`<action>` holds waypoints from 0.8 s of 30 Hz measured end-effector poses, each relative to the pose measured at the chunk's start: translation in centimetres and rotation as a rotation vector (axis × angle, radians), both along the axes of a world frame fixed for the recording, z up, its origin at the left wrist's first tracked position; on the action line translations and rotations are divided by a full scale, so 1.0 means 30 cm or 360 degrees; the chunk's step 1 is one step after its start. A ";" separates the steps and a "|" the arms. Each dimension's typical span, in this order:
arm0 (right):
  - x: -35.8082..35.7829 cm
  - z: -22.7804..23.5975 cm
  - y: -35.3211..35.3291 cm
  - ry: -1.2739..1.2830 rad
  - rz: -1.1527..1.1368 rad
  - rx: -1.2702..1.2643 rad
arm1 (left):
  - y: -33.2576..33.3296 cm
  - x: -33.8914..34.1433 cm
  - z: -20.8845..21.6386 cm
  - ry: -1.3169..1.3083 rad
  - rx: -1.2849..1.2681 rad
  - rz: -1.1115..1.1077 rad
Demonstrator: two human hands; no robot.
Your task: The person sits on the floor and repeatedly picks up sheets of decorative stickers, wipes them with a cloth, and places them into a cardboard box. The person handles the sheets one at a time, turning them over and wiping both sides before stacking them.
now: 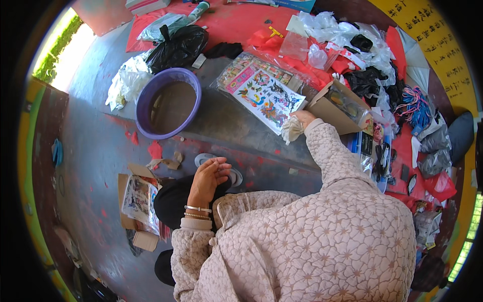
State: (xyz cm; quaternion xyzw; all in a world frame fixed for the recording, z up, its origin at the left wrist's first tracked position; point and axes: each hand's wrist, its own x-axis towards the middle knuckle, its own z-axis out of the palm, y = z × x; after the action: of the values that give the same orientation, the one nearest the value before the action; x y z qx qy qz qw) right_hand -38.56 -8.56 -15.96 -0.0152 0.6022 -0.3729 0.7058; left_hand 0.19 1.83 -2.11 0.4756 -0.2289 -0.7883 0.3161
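My right hand (305, 119) is closed around a crumpled cream cloth (292, 130), at the near right corner of a sheet of colourful stickers (269, 95) showing birds and flowers. Under that sheet lies a pack of patterned sheets (241, 70) in clear plastic. Just right of the hand stands an opened cardboard box (329, 105) with items in clear wrapping. My left hand (209, 176) hovers over my knee, holding nothing visible, its fingers loosely bent and slightly apart. Bracelets circle that wrist.
A purple basin (142, 118) of murky water stands on the ledge, left of the sheets. Behind it are a black plastic bag (178, 48) and white bags (132, 78). An opened carton (128, 201) of printed sheets sits on the floor. Plastic bags (327, 30) heap at the far right.
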 end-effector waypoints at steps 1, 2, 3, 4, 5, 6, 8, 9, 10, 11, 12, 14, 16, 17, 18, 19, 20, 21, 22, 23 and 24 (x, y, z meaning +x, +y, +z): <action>-0.008 -0.055 -0.008 -0.0031 -0.0068 -0.0010 | 0.000 0.001 -0.002 -0.0011 0.0000 -0.0004; 0.001 -0.066 -0.016 -0.0018 -0.0069 -0.0003 | 0.003 0.004 0.000 -0.0023 -0.0002 0.0003; 0.009 -0.076 -0.023 -0.0004 -0.0072 0.0003 | 0.006 0.006 0.002 -0.0034 -0.0003 0.0008; 0.008 -0.092 -0.021 0.0014 -0.0082 0.0015 | 0.009 0.006 0.000 -0.0042 0.0000 0.0005; 0.005 -0.107 -0.025 0.0119 -0.0073 -0.0018 | 0.008 0.007 -0.005 -0.0032 -0.0004 -0.0005; 0.000 -0.120 -0.032 0.0155 -0.0072 -0.0033 | 0.006 0.005 -0.003 -0.0035 -0.0005 -0.0008; 0.005 -0.121 -0.033 0.0172 -0.0066 -0.0060 | 0.007 0.008 -0.002 -0.0048 0.0001 -0.0006; -0.001 -0.118 -0.032 0.0165 -0.0069 -0.0079 | 0.007 0.008 -0.008 -0.0049 0.0002 -0.0015; 0.004 -0.110 -0.026 0.0147 -0.0067 -0.0102 | 0.009 0.010 -0.014 -0.0054 0.0002 -0.0020; 0.008 -0.103 -0.019 0.0129 -0.0063 -0.0133 | 0.010 0.011 -0.016 -0.0059 0.0002 -0.0025; 0.011 -0.094 -0.020 0.0117 -0.0050 -0.0175 | 0.010 0.013 -0.011 -0.0075 0.0000 -0.0014; -0.011 -0.118 -0.016 0.0204 -0.0036 -0.0226 | 0.008 0.001 0.002 -0.0093 0.0006 -0.0025; 0.113 -0.057 -0.044 0.0577 0.0130 -0.0099 | 0.027 0.045 -0.004 -0.0134 0.0010 0.0057; 0.075 -0.049 -0.025 0.0679 0.0126 -0.0108 | 0.021 0.026 -0.003 -0.0114 -0.0004 0.0038; 0.047 -0.063 -0.023 0.0767 0.0139 -0.0117 | 0.017 0.013 -0.007 -0.0106 0.0001 0.0006; 0.018 -0.088 -0.022 0.0817 0.0143 -0.0118 | 0.012 0.003 -0.014 -0.0100 0.0001 -0.0020; -0.013 -0.113 -0.021 0.0870 0.0150 -0.0122 | 0.007 -0.005 -0.016 -0.0093 0.0000 -0.0042; -0.044 -0.138 -0.017 0.0922 0.0158 -0.0126 | 0.004 -0.012 -0.015 -0.0100 -0.0002 -0.0059; -0.016 -0.115 -0.027 0.0928 0.0140 -0.0119 | 0.007 -0.001 -0.014 -0.0125 -0.0003 -0.0044; 0.041 -0.039 -0.029 0.0934 0.0130 -0.0116 | 0.011 0.011 -0.013 -0.0150 -0.0006 -0.0023; 0.066 0.010 -0.017 0.0952 0.0102 -0.0107 | 0.012 0.011 -0.011 -0.0151 -0.0004 -0.0021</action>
State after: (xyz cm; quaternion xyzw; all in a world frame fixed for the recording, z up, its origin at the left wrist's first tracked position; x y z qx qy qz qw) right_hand -36.56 -9.08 -15.65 -0.1669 0.7699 -0.3491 0.5075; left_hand 0.53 2.18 -2.45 0.5105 -0.2479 -0.7666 0.3003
